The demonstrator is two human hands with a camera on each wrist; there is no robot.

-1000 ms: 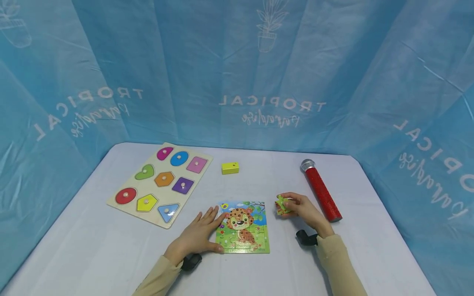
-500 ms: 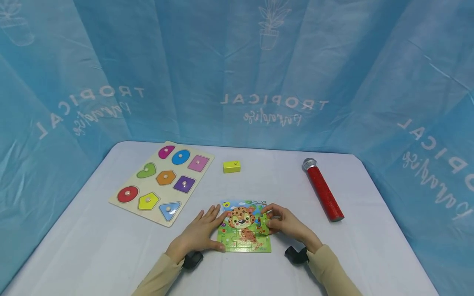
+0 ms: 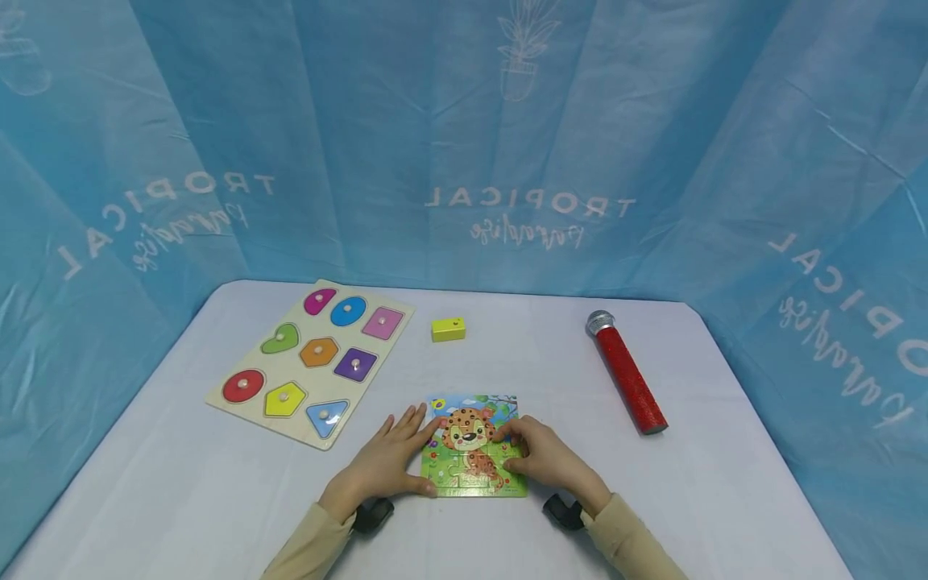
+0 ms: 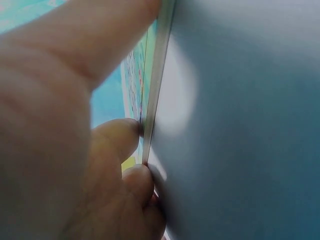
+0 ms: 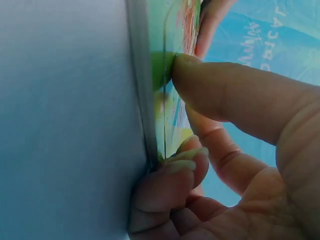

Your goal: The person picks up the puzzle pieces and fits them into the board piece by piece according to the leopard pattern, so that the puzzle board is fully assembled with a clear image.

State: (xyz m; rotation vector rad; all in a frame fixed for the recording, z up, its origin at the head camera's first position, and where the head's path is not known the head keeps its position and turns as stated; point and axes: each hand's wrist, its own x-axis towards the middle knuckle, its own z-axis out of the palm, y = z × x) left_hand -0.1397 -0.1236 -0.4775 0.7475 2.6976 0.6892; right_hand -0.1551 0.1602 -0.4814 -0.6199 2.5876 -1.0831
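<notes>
A square jigsaw puzzle (image 3: 474, 486) with a cartoon leopard picture lies flat on the white table. My left hand (image 3: 384, 463) rests at its left side with fingers spread, the thumb near the lower left corner and the index finger on the upper left part. In the left wrist view, fingertips touch the board's edge. Over the puzzle's right side, my right hand (image 3: 545, 459) has thumb and index finger bent about a green puzzle piece (image 3: 505, 448), mostly covered by the hand. The right wrist view shows the thumb (image 5: 215, 87) pressing the picture surface.
A wooden shape board (image 3: 290, 370) with knobbed coloured shapes lies at the left. Behind the puzzle sits a small yellow block (image 3: 448, 329). A red toy microphone (image 3: 629, 379) with a silver head lies at the right. Blue printed cloth (image 3: 464, 145) hangs around the table.
My right hand has moved left from beside the microphone, bringing the puzzle piece onto the puzzle's right side, and has lowered there. The left hand has stayed at the left edge.
</notes>
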